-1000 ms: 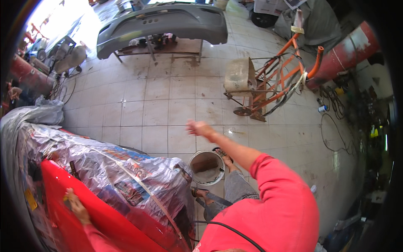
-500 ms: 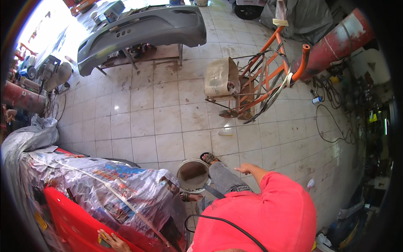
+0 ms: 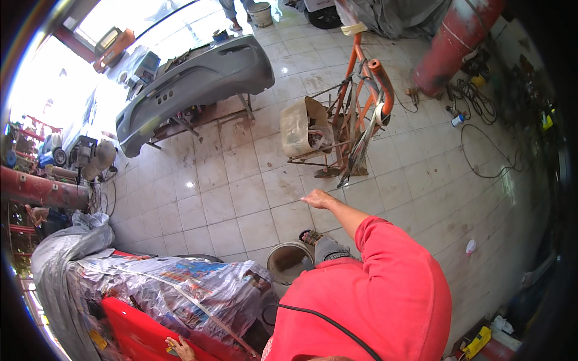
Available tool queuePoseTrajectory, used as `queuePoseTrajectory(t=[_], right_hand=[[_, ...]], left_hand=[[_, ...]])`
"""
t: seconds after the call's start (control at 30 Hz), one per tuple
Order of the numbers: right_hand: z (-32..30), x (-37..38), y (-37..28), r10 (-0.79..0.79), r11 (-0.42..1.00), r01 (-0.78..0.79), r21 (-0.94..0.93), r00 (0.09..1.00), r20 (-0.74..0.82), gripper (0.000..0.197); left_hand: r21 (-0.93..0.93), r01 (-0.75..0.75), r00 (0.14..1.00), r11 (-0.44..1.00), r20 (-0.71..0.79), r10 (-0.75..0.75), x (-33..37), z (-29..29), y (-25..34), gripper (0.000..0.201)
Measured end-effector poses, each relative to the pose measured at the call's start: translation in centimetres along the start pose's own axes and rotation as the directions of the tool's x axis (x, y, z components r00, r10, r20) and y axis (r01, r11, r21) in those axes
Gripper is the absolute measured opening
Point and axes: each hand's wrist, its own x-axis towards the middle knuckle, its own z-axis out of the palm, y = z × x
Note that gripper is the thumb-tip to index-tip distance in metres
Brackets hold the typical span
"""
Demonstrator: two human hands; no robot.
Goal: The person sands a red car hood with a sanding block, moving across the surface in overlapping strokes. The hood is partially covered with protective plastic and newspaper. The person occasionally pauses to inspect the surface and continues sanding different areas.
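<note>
My left hand (image 3: 182, 348) lies on a red car body panel (image 3: 136, 323), near its lower edge. A small yellowish piece, perhaps a sanding pad, shows under its fingers; most of it is covered. My right hand (image 3: 318, 199) is stretched out over the tiled floor, its fingers loosely curled with nothing visible in them. Printed plastic sheeting and paper (image 3: 180, 278) cover the car beside the red panel. Close to my feet stands a bucket (image 3: 272, 263) with greyish water in it. A black hose or cable (image 3: 325, 319) crosses my red shirt.
A grey bumper (image 3: 198, 84) rests on a stand at the far left. Ahead stands an orange hand trolley (image 3: 356, 90) with a cut beige container (image 3: 296, 127). Red cylinders (image 3: 453, 45) and coiled hoses (image 3: 478, 99) are on the right. A person's legs (image 3: 233, 11) show at the back.
My right arm has reached farther forward and left, away from my body. My view has turned and my torso leans over the bucket more. The left hand stays on the red panel.
</note>
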Motion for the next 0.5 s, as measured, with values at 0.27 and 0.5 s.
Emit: queuePoseTrajectory(t=[0.27,0.5], right_hand=[[4.8,-9.1,17.6,0.374,0.921,-0.367,-0.135,0.927,0.031,0.068],[3.8,-17.6,20.6,0.678,0.718,-0.691,0.081,0.721,0.139,0.066]], left_hand=[[-0.078,0.427,0.842,0.901,0.399,-0.364,0.9,2.7,1.6,0.102],[-0.012,0.061,0.881,0.998,0.471,-0.049,0.3,4.4,-0.7,0.041]])
